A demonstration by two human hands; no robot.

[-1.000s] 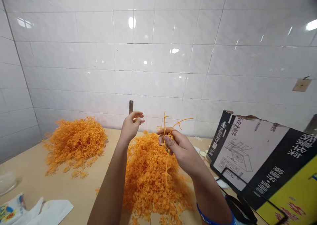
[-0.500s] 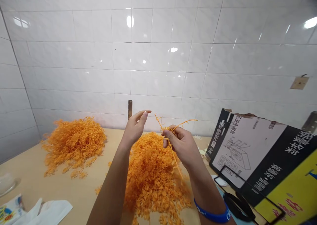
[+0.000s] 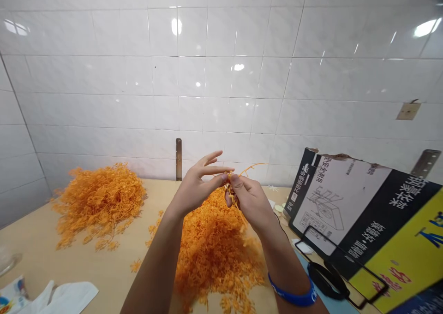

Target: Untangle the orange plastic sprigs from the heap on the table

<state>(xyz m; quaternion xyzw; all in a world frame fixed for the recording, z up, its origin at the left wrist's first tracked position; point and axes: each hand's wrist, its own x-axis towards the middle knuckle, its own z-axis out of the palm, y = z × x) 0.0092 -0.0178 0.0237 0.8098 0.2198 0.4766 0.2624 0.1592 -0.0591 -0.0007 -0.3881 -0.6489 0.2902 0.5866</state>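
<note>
My right hand (image 3: pixel 249 198) is closed round a thin orange plastic sprig (image 3: pixel 246 171) whose bare branches stick up and to the right. My left hand (image 3: pixel 200 185) meets it from the left: thumb and forefinger pinch at the sprig's top, the other fingers are spread. Both hands hover above a big heap of small orange plastic flower pieces (image 3: pixel 214 245) on the wooden table (image 3: pixel 97 268). A blue band (image 3: pixel 292 295) circles my right wrist.
A second orange heap (image 3: pixel 98 203) lies at the back left. A black, white and yellow cardboard box (image 3: pixel 367 217) leans at the right, with a black wire frame (image 3: pixel 332 277) before it. White plastic bags (image 3: pixel 65 295) lie front left. A tiled wall stands behind.
My left hand has moved right from open air to join the right hand and pinch the sprig. The sprig has sunk a little lower in my right hand.
</note>
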